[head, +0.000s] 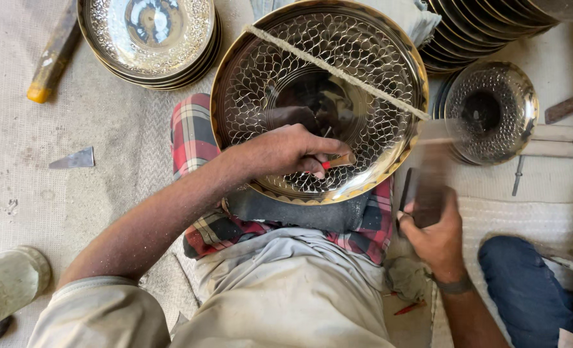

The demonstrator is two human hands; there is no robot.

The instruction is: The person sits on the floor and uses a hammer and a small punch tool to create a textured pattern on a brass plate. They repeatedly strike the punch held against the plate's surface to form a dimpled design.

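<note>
A large shiny metal plate (364,77) with a scale-like punched pattern rests tilted on my lap, over a red checked cloth (193,132). A rough cord (338,71) runs diagonally across its face. My left hand (286,151) lies on the plate's lower part, gripping a small punch tool (338,161) with a red band, its tip against the metal. My right hand (434,232) is to the right of the plate, closed on a dark hammer handle (425,193); the hammer is motion-blurred.
A stack of engraved plates (151,38) lies at the top left, another stack (473,32) at the top right, and a smaller patterned bowl (493,109) at the right. A wooden-handled tool (51,61), a metal shard (73,159) and a jar (9,280) sit on the floor.
</note>
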